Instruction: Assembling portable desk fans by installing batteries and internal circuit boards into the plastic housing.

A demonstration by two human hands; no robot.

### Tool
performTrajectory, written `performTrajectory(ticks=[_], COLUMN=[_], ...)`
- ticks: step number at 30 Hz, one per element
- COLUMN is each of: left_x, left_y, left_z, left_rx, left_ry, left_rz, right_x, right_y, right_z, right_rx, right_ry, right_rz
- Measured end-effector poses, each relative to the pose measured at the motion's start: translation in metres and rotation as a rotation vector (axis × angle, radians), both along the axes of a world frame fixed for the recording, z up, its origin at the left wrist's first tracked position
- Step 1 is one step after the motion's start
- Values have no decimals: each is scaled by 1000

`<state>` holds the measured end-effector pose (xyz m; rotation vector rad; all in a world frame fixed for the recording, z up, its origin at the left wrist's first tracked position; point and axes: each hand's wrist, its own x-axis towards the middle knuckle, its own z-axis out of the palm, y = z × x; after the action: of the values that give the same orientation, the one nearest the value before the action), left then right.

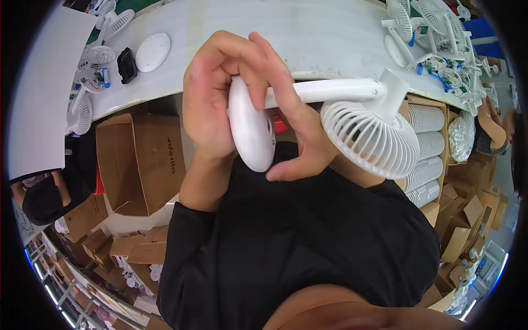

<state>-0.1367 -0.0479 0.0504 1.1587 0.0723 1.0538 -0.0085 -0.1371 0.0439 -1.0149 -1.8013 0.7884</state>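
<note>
I hold a white desk fan close in front of my black shirt. Its round flat base is turned on edge between my hands. My left hand wraps the base from the left, fingers curled over its top. My right hand grips the base from the right, with fingers on the upper rim and the thumb under it. The fan's white stem runs right from the base to the ribbed round grille head, which hangs free beside my right hand.
A long white table carries a loose round base, a small black part and several white fans at the right end. An open cardboard box stands left; a box of stacked grilles stands right. Other people work on both sides.
</note>
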Motion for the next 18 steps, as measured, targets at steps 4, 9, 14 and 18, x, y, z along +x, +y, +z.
performTrajectory(ticks=[4, 9, 14, 18], left_x=[12, 37, 28, 5], left_y=[2, 10, 41, 59], left_z=[-15, -31, -65, -112], left_rx=[-69, -135, -115, -96], left_ry=[-107, 35, 263, 513], left_rz=[92, 368, 521, 547], right_x=[-15, 3, 59, 129], right_y=[-1, 7, 49, 121], right_z=[-12, -28, -62, -82], right_rx=[-59, -141, 23, -44], right_ry=[87, 59, -134, -250], right_rz=[-96, -251, -634, -765])
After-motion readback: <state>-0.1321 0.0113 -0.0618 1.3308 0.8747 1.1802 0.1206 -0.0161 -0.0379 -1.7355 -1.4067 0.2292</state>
